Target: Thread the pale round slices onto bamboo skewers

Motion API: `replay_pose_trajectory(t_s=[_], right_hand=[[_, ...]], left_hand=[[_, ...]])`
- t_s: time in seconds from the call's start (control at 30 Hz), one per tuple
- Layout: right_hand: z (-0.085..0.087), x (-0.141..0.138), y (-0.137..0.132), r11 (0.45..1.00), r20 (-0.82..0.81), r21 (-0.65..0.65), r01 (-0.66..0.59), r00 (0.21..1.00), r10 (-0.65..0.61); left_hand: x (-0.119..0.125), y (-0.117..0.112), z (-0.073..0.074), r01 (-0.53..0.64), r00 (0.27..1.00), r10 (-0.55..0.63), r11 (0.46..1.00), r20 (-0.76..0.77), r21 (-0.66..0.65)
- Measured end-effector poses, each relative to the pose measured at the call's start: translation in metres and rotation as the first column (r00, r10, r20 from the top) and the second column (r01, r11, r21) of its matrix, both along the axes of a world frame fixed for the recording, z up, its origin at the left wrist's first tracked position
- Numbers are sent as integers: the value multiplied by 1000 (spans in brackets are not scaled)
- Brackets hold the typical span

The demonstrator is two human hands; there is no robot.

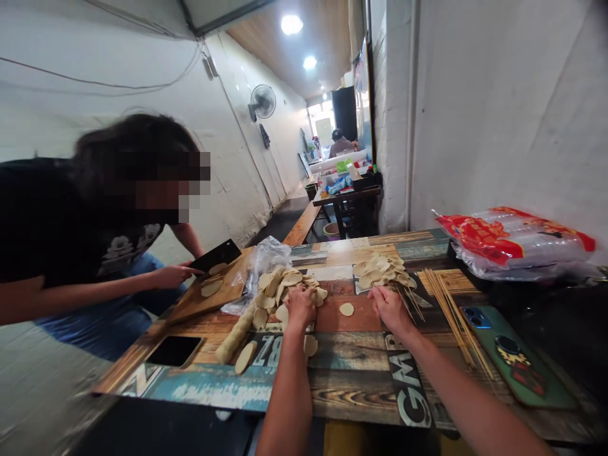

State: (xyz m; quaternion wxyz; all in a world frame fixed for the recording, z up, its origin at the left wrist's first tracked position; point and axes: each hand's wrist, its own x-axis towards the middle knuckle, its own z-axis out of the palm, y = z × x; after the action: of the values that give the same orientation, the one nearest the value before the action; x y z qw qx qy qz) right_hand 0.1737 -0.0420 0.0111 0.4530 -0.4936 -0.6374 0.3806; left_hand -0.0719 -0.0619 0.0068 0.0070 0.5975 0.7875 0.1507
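forearms (pixel 292 380) are stretched; slice pile (pixel 284 283) is touched by left hand (pixel 301 307); rightward of it is placed right hand (pixel 392 308); grips cannot be told.

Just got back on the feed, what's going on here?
The left hand is in a heap of pale slices; whether it grips one is hidden. The right hand is by a second pile with sticks poking out; its grip is unclear. A lone slice lies between the hands. Loose sticks lie further right. On the left, a co-worker's hand holds a knife over a board.
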Motion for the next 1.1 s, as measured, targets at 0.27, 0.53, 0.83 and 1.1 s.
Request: replay_pose_trajectory(t_s=[0.27,0.53,0.83,1.1], right_hand=[[-2,-4,-4,1000,34,1,-30,999,30],[-4,-5,-5,999,63,8,-49,997,48],[-1,-4,-6,995,80,-29,-98,992,100],[4,-8,-19,914,7,-85,-397,917,399]], left_hand=[[-2,7,-14,199,978,-201,979,49,52],[-5,8,-1,187,982,-188,982,24,36],[-6,10,7,159,970,-190,968,153,194],[8,14,8,-181,186,-278,933,942,311]])
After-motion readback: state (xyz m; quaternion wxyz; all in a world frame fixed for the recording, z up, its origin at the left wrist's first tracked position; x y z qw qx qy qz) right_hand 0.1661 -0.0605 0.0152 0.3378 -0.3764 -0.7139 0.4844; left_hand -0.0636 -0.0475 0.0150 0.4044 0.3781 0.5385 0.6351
